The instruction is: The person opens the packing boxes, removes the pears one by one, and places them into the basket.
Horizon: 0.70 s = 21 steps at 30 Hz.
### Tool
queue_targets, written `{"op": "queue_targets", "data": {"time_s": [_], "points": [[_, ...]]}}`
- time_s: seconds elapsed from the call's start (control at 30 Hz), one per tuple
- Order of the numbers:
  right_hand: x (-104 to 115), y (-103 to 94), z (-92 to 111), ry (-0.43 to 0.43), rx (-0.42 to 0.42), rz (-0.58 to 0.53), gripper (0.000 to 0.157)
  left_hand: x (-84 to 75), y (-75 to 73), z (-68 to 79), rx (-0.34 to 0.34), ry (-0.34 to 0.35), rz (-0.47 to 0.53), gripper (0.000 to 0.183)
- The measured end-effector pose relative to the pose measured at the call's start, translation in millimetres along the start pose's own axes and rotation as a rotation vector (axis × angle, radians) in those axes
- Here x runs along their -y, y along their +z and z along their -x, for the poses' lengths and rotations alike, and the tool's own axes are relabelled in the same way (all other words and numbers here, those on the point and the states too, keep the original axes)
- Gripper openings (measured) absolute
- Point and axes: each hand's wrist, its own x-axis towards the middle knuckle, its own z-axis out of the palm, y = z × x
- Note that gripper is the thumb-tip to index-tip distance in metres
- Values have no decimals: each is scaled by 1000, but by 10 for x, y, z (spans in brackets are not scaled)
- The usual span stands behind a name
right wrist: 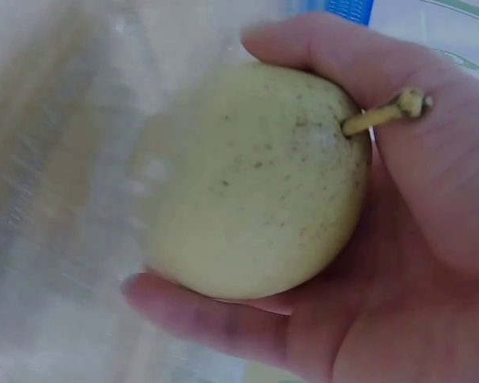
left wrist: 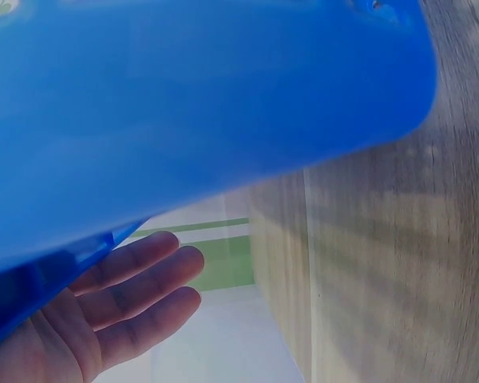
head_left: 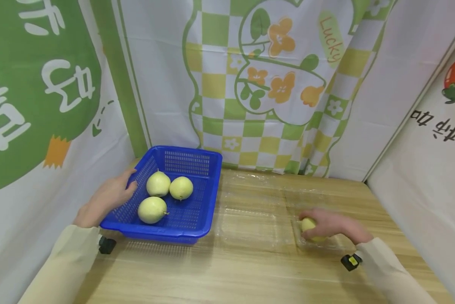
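Note:
My left hand (head_left: 109, 194) holds the left rim of a blue plastic basket (head_left: 208, 198), thumb on the inner side. Three of its fingers (left wrist: 148, 283) stretch along the outside in the left wrist view; the rest are hidden by the basket. Inside the basket lie three pale yellow-green pears (head_left: 158, 183). On the right, my right hand (head_left: 328, 223) grips another pear (right wrist: 255, 183) with thumb and fingers around it, its stem toward the palm. That pear is low over the right part of a clear plastic container (head_left: 248, 211), whose film-like wall blurs one side of it in the right wrist view.
The basket and container stand side by side on a wood-grain table (head_left: 242, 274). Behind them hangs a printed green-and-white curtain (head_left: 212, 93). White printed walls (head_left: 421, 169) close in the left and right sides.

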Motion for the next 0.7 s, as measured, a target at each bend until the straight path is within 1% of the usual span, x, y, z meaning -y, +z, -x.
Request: {"op": "queue_targets", "data": {"time_s": [0.13, 0.17, 0.23, 0.37, 0.43, 0.53, 0.6, 0.7], "points": [[76, -117, 38, 106, 107, -48, 53, -17, -16, 13, -9, 5, 0, 52], [92, -142, 46, 132, 123, -46, 55, -22, -19, 18, -7, 2, 1, 52], [115, -189, 56, 158, 148, -47, 59, -26, -14, 12, -2, -2, 4, 53], [164, -273, 24, 121, 152, -15, 58, -21, 5, -9, 2, -3, 7, 53], [207, -311, -18, 104, 153, -3, 55, -18, 6, -12, -2, 1, 9, 52], [309, -366, -97, 93, 152, 40, 53, -15, 1, -9, -7, 5, 14, 52], [384, -401, -158, 71, 154, 70, 48, -9, 1, -5, -9, 8, 15, 52], [505, -463, -244, 34, 148, 128, 46, 5, 5, 1, -20, 15, 13, 51]]}}
